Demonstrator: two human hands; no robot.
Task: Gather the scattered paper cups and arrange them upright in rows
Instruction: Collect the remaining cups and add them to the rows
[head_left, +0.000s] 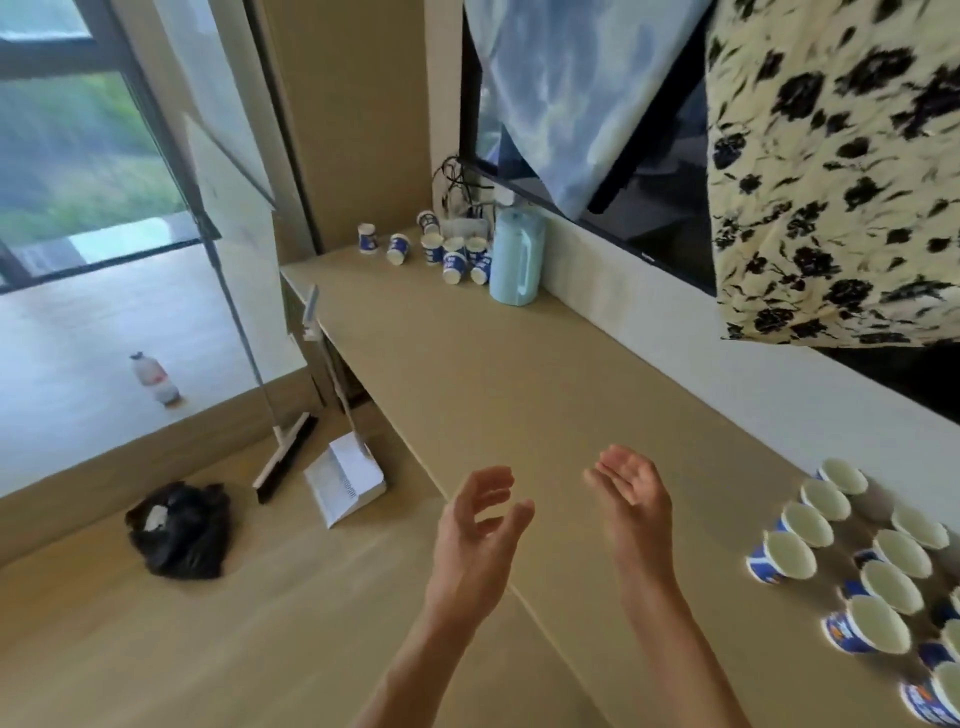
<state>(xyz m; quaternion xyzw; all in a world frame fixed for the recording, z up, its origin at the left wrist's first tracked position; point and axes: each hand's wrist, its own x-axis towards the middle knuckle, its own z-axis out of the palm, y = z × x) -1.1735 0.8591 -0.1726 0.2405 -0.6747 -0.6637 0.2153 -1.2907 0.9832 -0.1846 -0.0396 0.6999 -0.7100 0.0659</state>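
A person's two bare hands hang above the near edge of a long tan bench (519, 374), palms turned toward each other. We see the left hand (480, 525) with fingers loosely curved and the right hand (631, 491) with fingers nearly straight; both are empty and touch nothing.

At the near right end of the bench, the upright paper cups (788, 555) stand in rows, blue printed sides down and white mouths up, each just beside its neighbours. More of them run off the right edge of our view.

Well apart from them, at the far end of the bench, the scattered cups (455, 267) cluster against the wall, several tilted or lying over. They sit just beside a pale blue jug (517, 257), with a tangle of dark cables behind them.

Above the bench a blue cloth (571, 93) and a cream cloth with black flowers (831, 171) hang over a dark screen (660, 208).

On the floor to the left we make out a broom (285, 457), a white dustpan (345, 483) and a crumpled black bag (182, 530). A plastic bottle (156, 379) stands farther off near the window.
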